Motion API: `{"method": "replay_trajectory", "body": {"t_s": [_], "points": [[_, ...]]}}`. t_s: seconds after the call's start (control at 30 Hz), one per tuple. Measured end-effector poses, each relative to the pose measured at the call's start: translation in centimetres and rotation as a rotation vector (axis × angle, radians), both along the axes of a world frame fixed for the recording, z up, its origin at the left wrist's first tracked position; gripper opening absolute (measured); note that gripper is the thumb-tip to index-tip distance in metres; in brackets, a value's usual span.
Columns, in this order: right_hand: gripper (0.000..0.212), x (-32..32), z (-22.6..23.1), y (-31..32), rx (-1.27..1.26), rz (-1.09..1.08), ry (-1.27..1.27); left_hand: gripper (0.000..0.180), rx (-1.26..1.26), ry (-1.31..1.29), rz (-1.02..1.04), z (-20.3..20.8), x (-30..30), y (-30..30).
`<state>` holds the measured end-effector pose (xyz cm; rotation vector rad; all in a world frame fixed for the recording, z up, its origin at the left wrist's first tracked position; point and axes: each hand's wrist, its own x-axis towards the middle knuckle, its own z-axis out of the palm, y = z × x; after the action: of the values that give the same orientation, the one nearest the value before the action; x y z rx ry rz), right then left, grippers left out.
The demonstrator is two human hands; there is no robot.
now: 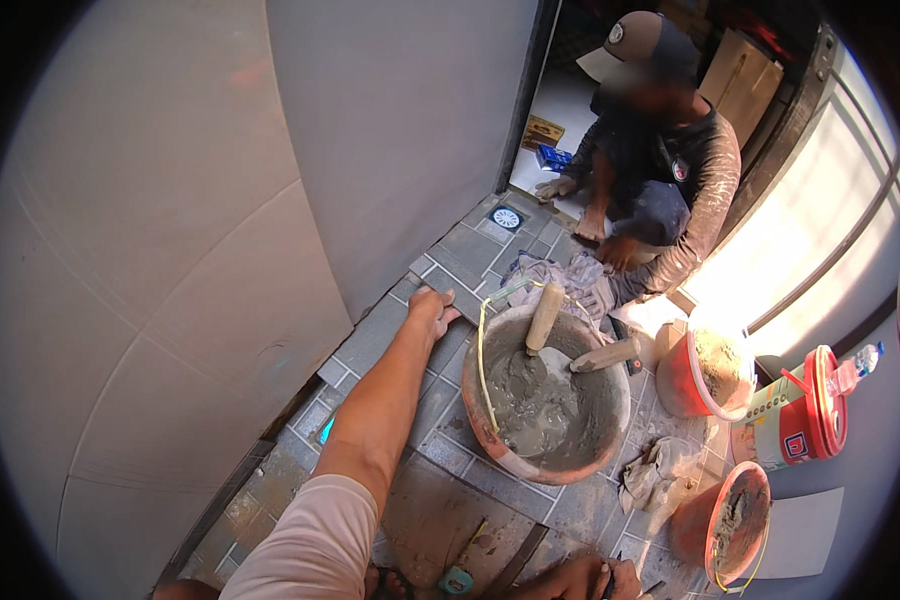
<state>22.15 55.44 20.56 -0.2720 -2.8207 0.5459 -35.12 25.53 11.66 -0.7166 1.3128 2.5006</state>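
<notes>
My left hand (433,312) reaches forward along the wall, its fingers closed at the edge of a grey floor tile (440,284). Close to the lower edge, my right hand (622,580) is curled round a thin, dark, pen-like thing (609,582), most of which is hidden. Just right of my left arm stands a large bucket (477,400) of wet grey mortar (535,420). Two tools with wooden handles, one handle (545,318) upright and the other handle (606,356) slanting right, rest in it. A turquoise tape measure (456,580) lies near my feet.
A co-worker (670,150) crouches in the doorway by a crumpled cloth (575,280). Along the right stand a bucket of sand (682,375), a lidded pail (770,425) and an orange bucket (695,520). A round drain (507,217) sits near the wall (400,130).
</notes>
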Motion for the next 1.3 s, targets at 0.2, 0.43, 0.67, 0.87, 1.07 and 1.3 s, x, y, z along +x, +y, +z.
{"method": "replay_trajectory", "body": {"t_s": [0.2,0.43,0.67,0.87,1.07,1.3], "points": [[0.014,-0.3,-1.1,0.6,0.057,-0.054,-0.154,0.035,0.154,-0.149,0.105,-3.2,-6.2,5.1],[0.010,-1.3,-0.8,0.0,0.051,-0.084,-0.129,0.036,0.168,-0.189,0.186,-6.9,-9.5,7.2],[0.012,-2.2,0.5,-0.6,0.010,-0.084,-0.179,0.037,0.112,-0.177,0.190,-7.7,-9.6,7.4],[0.015,-2.1,0.1,-0.5,0.038,-0.099,-0.222,0.040,0.064,-0.211,0.164,-6.6,-10.0,6.9],[0.017,-1.2,0.0,-0.1,0.029,-0.109,-0.250,0.044,0.080,-0.229,0.219,-6.4,-11.1,6.5],[0.015,-0.5,0.3,-0.3,0.023,-0.103,-0.207,0.050,0.146,-0.262,0.114,-6.3,-9.5,5.0]]}}
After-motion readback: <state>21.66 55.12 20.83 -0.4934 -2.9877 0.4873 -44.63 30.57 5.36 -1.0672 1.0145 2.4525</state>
